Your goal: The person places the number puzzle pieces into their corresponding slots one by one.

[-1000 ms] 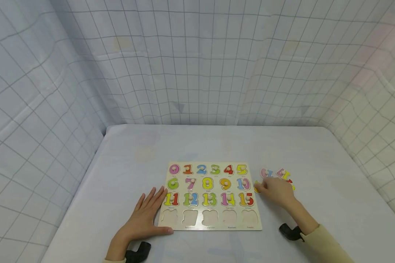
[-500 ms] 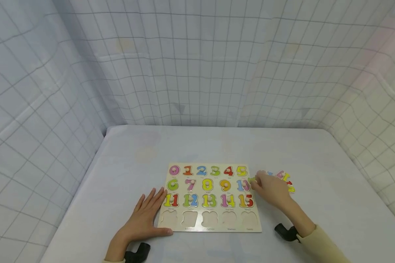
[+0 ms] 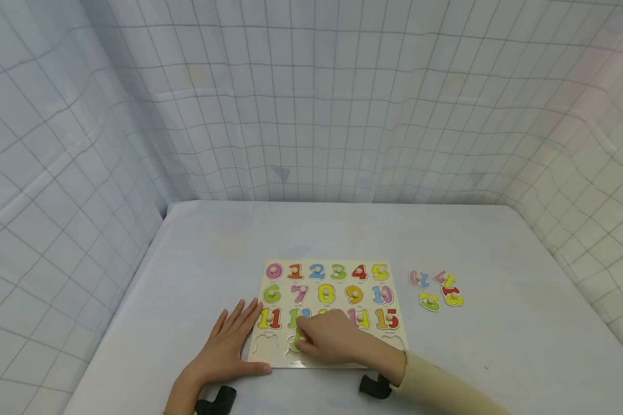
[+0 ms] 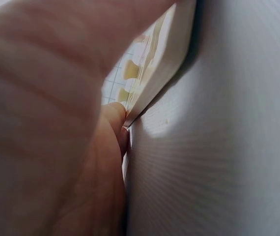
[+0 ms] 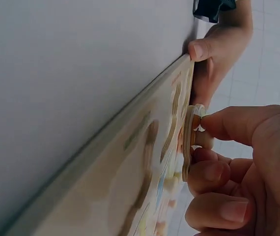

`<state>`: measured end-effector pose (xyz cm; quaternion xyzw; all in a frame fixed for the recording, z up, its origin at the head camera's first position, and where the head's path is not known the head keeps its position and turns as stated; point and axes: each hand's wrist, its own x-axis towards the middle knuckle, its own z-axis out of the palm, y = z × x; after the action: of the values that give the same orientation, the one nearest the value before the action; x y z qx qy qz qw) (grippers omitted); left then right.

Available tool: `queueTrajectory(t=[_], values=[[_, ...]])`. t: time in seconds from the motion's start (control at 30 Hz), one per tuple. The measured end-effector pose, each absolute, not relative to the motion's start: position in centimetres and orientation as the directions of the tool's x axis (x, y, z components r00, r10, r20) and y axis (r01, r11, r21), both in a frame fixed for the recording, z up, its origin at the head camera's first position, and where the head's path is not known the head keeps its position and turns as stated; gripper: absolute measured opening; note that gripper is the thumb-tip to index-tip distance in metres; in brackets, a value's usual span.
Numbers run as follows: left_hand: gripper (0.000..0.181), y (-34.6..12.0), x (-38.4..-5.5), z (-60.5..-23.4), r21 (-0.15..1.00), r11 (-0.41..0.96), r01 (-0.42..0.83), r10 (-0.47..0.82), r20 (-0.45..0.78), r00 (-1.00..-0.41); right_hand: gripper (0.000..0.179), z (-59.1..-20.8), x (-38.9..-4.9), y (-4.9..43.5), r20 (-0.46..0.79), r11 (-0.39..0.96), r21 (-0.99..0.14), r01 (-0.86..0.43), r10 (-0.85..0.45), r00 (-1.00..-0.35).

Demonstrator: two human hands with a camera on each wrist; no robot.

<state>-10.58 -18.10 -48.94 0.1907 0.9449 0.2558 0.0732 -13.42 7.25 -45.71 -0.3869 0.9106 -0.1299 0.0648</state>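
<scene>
A wooden number puzzle board (image 3: pixel 286 295) lies flat on the table, with knobbed pieces in its upper three rows and cut-out recesses along the bottom row. My left hand (image 3: pixel 225 351) rests at its left side, fingers spread, fingertips at the left edge and thumb at the lower corner. My right hand (image 3: pixel 334 337) pinches a number puzzle piece (image 5: pixel 186 164) by its knob. That piece, greenish in the head view, is over the second recess of the bottom row; whether it touches the board I cannot tell. The hand covers its digits and several recesses.
Right of the board lie several loose number pieces: a pink and blue one (image 3: pixel 419 279), a pink and yellow one (image 3: pixel 445 279), a red and yellow one (image 3: pixel 453 297) and a green and yellow one (image 3: pixel 428 301). White gridded curtains (image 3: pixel 311 115) surround the table (image 3: pixel 311 230).
My right hand has moved left from beside the loose pieces to the board's bottom row, carrying a number puzzle piece. The loose pieces are uncovered. My left hand has stayed in place.
</scene>
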Motion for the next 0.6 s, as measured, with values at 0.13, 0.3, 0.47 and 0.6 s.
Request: queueTrajectory(t=[0.13,0.3,0.47,0.6], values=[[0.118,-18.1,-10.5,-49.0,0.515,0.796,0.317,0.399,-0.053,-0.916,0.024,-46.1,-13.4,4.6,-0.055,0.638,-0.227,-0.736,-0.763,-0.644],[0.116,-18.1,-10.4,-49.0,0.522,0.793,0.312,0.401,-0.063,-0.914,0.019,-46.0,-13.2,2.4,-0.102,0.599,-0.238,-0.765,-0.798,-0.594],[0.115,-18.2,-10.4,-48.9,0.525,0.784,0.331,0.411,-0.040,-0.911,0.018,-45.8,-13.5,1.4,-0.122,0.598,-0.244,-0.763,-0.800,-0.588],[0.114,-18.3,-10.5,-48.9,0.521,0.777,0.353,0.415,-0.003,-0.910,0.018,-45.7,-13.8,1.0,-0.132,0.600,-0.242,-0.763,-0.799,-0.586]])
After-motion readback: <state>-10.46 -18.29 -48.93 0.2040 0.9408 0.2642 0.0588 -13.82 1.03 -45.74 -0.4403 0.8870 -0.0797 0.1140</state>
